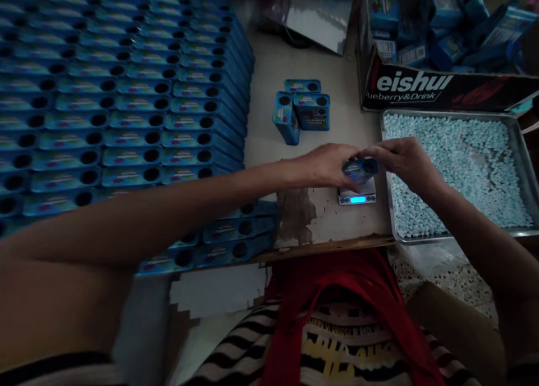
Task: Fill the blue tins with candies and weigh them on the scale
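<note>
A small blue container (361,169) with a dark round hole in its top is over the small digital scale (343,197), whose display glows blue. My left hand (330,164) is wrapped round the container's left side. At the container's upper right, my right hand (393,154) has its fingers pressed together in a pinch; what they hold, if anything, is too small to tell. Right of the scale lies a metal tray (392,206) full of small pale blue and white pieces (446,172). Three similar blue containers (312,113) stand behind my left hand.
Long rows of blue containers (135,119) cover the left of the table (269,54). A dark cardboard box (446,91) holding more blue containers stands at the back right, behind the tray. The table's front edge (337,245) shows peeling paint.
</note>
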{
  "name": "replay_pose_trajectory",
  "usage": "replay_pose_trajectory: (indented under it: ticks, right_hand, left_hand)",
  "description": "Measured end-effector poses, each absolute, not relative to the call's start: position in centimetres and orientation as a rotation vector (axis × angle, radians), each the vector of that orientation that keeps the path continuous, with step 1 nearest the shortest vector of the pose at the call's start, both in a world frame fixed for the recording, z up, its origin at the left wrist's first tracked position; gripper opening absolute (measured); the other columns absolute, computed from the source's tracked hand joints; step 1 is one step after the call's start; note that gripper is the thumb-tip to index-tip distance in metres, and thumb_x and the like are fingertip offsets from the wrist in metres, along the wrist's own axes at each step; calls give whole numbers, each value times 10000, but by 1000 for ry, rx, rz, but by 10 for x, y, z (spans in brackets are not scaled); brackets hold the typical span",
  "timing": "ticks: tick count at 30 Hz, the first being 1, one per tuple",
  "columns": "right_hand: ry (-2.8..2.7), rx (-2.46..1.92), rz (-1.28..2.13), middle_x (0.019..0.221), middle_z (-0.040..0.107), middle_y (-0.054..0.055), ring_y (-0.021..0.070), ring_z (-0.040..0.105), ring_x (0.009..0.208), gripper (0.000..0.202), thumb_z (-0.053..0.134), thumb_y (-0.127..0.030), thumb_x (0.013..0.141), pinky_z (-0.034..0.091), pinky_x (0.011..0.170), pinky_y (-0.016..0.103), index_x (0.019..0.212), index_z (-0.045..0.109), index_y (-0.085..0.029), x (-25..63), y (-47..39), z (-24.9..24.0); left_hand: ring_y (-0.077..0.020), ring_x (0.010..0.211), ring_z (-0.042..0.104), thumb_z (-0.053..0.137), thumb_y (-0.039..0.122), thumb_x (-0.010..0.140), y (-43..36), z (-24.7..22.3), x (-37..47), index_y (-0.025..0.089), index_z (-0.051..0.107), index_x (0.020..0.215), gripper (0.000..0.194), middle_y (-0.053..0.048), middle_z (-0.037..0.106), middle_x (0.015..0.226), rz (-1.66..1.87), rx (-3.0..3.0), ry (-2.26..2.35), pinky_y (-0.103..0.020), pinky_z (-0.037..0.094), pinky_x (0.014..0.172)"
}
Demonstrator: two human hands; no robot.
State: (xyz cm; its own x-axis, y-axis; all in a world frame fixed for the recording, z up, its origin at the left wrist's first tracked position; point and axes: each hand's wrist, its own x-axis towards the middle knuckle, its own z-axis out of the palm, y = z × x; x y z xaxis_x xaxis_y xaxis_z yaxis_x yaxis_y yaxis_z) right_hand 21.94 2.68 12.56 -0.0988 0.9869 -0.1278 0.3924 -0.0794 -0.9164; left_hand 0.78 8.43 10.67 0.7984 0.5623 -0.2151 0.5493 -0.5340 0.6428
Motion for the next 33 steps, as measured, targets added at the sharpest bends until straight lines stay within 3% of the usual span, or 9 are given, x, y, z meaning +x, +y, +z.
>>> replay_pose_trajectory:
  ticks: [4,7,10,12,15,18,22,25,33]
  right_hand:
    - [-1122,-1412,1368,661,604,-19,68,433,524,392,875,-537,886,289,476,224,813,752,-171,228,41,128]
    - [-1052,-1348,1487,716,601,-9,55,424,538,427,907,-518,848,262,471,211,749,686,-166,221,59,119]
    - [-1296,-1363,1463,635,470,-63,74,355,518,338,775,-493,976,256,494,221,903,752,-164,188,82,106]
    - [-1618,-1427,1213,671,555,-37,112,457,570,254,668,-391,1055,359,567,241,1091,791,-171,157,99,100]
    - [-2189,-1583,628,1018,807,78,218,712,873,331,609,-256,1071,495,780,311,1355,776,-218,114,126,100]
    - [-2644,-1726,176,1214,833,169,333,774,1048,458,507,-178,1089,508,837,382,1497,710,-228,86,148,106]
    - [-2902,-1718,-92,1161,830,224,367,785,1050,395,471,-186,1115,475,794,389,1414,726,-148,72,162,114]
    - [-3005,-1628,-84,1203,832,199,357,779,1058,344,512,-312,1146,421,745,370,1333,763,-166,74,152,120]
    - [-2957,-1928,-8,1062,864,132,310,810,911,324,452,-219,1143,220,601,373,1190,772,-217,137,53,156]
  left_hand:
    - [-295,1193,754,676,287,950,74,111,12,182,725,1322,390,-120,788,1350,114,2420,711,-346,553,957]
    - [-306,1075,771,668,258,931,70,122,-23,178,718,1290,371,-127,811,1244,-37,2525,757,-345,537,832]
    - [-313,1099,770,656,305,956,74,129,-84,189,697,1346,409,-119,808,1272,-156,2503,939,-345,522,823]
    - [-301,1131,768,646,340,982,80,128,-123,209,680,1396,435,-105,804,1307,-196,2458,1018,-338,528,860]
    - [-289,1253,746,625,370,1027,87,122,-165,229,632,1500,494,-103,768,1436,-232,2382,1017,-335,538,970]
    - [-274,1428,667,576,362,1078,84,122,-183,235,585,1573,511,-97,681,1594,-260,2336,884,-332,505,1108]
    - [-260,1392,680,413,440,1184,67,123,-184,235,616,1540,458,-101,694,1563,-285,2371,785,-324,499,1101]
    - [-338,1316,693,468,606,1159,50,112,-178,190,559,1596,610,-166,703,1508,-313,2538,878,-404,498,1089]
    - [-372,1331,642,509,665,1126,32,99,-177,185,375,1732,784,-222,633,1549,-215,2696,902,-435,460,1109]
